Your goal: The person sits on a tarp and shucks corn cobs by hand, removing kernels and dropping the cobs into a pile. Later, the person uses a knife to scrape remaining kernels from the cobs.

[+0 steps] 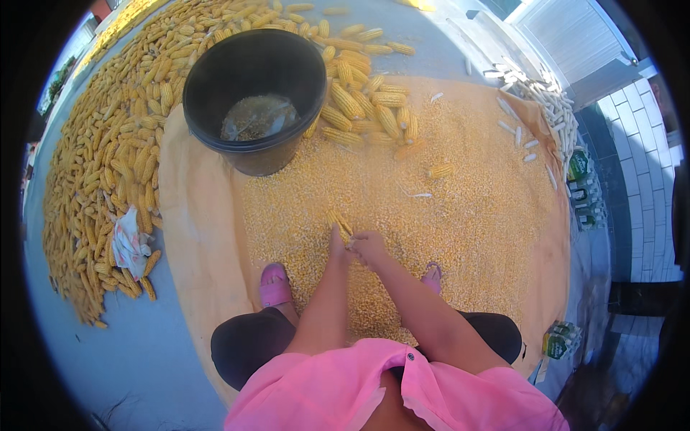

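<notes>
My left hand (337,245) holds a yellow ear of corn (336,220) that points away from me, with a dark groove running along it. Against the near end of that ear, my right hand (369,248) has its fingers curled; whether it also holds a small tool cannot be made out. Below both hands spreads a thick layer of loose corn kernels (474,215) on an orange-tan sheet (202,215). Several whole ears (372,108) lie heaped on the kernels ahead of the hands, and a single ear (440,171) rests apart to their right.
A black plastic bucket (237,64), with some grain-like material inside, stands ahead on the left. Beyond it lies a large pile of ears (108,161) with a crumpled white bag (129,245). Pale bare cobs (555,108) and packs of bottles (585,188) are on the right. My pink sandals (275,285) flank the kernels.
</notes>
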`<state>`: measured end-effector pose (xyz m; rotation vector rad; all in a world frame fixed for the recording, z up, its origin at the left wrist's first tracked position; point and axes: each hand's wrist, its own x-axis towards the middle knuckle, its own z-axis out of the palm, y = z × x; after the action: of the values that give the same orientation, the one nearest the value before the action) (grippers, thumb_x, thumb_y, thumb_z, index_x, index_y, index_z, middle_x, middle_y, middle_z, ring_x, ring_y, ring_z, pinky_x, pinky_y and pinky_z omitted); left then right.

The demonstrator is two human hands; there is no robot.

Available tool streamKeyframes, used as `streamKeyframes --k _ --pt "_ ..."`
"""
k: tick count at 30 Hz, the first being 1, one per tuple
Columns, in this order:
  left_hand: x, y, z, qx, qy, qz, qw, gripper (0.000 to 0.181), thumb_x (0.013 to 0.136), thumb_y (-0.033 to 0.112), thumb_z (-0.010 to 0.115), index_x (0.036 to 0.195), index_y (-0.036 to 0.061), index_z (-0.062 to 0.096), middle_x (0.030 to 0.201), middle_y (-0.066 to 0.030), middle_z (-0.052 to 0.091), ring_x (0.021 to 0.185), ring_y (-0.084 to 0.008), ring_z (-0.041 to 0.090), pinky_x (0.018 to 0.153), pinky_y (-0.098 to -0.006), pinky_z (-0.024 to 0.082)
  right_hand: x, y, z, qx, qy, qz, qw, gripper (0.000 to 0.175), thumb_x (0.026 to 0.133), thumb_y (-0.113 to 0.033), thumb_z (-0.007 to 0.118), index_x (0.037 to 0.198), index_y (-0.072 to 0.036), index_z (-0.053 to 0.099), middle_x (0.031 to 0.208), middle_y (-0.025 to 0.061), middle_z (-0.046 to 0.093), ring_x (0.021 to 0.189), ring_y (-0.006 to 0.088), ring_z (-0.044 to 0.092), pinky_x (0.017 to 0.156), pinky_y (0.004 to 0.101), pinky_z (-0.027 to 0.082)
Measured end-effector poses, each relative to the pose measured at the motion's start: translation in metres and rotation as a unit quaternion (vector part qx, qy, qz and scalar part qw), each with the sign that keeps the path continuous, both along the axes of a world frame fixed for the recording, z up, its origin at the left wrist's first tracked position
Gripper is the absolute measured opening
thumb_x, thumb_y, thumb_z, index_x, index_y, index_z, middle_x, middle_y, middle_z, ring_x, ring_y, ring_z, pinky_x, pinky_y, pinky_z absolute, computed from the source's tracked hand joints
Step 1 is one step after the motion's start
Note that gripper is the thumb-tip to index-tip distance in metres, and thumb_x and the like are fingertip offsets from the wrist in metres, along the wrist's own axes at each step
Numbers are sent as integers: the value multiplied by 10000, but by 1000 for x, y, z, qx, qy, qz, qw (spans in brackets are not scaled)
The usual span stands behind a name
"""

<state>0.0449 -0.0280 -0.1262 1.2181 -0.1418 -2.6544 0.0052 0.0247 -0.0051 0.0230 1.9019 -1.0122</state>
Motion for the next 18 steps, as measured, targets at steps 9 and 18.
streamKeyframes --k 9,18 --pt "19 10 8 13 -19 3 1000 421 749 486 418 875 85 443 671 -78 494 558 -200 500 444 -316 427 28 38 -31 -145 343 71 925 255 722 -69 518 970 -14 523 712 110 571 560 164 533 500 252 407" --pt "31 17 19 -1 -31 -51 998 369 766 456 419 906 115 437 691 -54 491 566 -156 495 459 -275 426 16 62 12 27 374 247 894 277 704 -84 492 980 -78 508 724 193 533 708 288 546 593 362 430"
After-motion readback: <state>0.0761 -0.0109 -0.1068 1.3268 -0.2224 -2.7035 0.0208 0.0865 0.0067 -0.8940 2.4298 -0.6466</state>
